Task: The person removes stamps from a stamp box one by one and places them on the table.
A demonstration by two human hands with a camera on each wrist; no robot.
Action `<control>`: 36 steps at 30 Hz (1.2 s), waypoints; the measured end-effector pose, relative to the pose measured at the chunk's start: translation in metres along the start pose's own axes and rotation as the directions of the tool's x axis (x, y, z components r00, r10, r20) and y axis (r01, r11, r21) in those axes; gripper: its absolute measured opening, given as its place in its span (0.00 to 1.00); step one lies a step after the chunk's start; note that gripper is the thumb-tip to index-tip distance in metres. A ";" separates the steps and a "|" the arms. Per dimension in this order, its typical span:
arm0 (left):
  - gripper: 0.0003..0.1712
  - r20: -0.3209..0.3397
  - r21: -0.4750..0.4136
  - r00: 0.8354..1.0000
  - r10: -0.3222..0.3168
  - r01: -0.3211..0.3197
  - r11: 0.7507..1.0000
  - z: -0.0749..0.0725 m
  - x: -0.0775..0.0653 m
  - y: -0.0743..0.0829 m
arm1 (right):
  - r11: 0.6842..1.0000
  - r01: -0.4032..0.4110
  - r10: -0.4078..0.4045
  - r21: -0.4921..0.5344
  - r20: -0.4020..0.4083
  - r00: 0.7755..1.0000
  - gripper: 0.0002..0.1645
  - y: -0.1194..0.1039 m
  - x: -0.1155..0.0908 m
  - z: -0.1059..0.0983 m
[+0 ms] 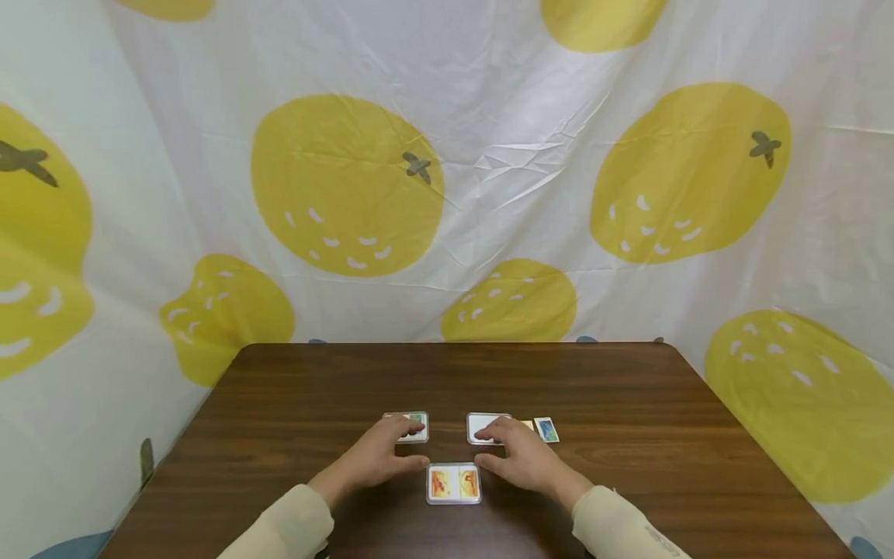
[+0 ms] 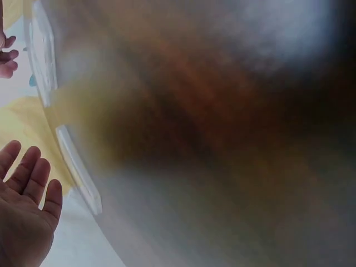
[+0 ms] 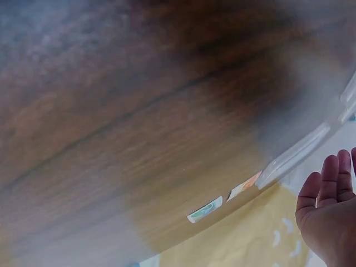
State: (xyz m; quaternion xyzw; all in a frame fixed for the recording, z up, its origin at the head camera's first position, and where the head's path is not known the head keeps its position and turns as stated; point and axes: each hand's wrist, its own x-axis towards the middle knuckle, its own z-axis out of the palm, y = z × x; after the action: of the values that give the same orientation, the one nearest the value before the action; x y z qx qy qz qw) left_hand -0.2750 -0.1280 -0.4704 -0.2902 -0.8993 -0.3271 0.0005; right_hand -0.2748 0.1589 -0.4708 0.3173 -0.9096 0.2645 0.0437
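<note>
A clear flat case [image 1: 453, 497] with two orange-and-yellow stamp-like pictures lies on the table between my hands. My left hand [image 1: 377, 456] hovers with loosely spread fingers, partly covering a second clear case [image 1: 419, 437] that holds a greenish picture. Over a third case [image 1: 478, 424], white inside, is my right hand [image 1: 525, 456], its fingers relaxed. Both thumbs point toward the near case, apart from it. In the left wrist view the left hand [image 2: 25, 222] shows an empty palm; the right wrist view shows the right hand [image 3: 334, 214] holding nothing.
Right of the third case lies a small blue-green stamp-like card [image 1: 547, 430]. Beside it an orange one [image 3: 245, 186] is mostly hidden behind the right hand in the head view. The dark wooden table [image 1: 314, 380] ends at a fruit-printed curtain [image 1: 489, 194].
</note>
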 end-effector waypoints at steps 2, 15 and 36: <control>0.36 0.017 0.004 1.000 -0.004 0.004 1.000 0.002 -0.002 0.000 | 1.000 0.020 -0.020 -0.017 0.007 1.000 0.21 -0.002 -0.001 0.003; 0.40 0.091 0.073 0.995 0.025 -0.032 0.997 0.015 -0.014 -0.001 | 0.996 0.032 -0.025 -0.081 0.092 0.995 0.32 -0.012 -0.003 0.012; 0.41 0.116 0.205 0.993 -0.001 -0.023 0.979 0.025 -0.015 0.007 | 0.989 0.039 -0.013 -0.143 0.178 0.984 0.43 -0.011 -0.004 0.024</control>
State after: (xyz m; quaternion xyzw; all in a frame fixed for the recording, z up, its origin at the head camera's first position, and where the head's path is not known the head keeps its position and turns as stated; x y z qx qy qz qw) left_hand -0.2538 -0.1167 -0.4893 -0.3119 -0.9253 -0.2149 -0.0198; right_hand -0.2629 0.1410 -0.4873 0.3476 -0.9225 0.1674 -0.0106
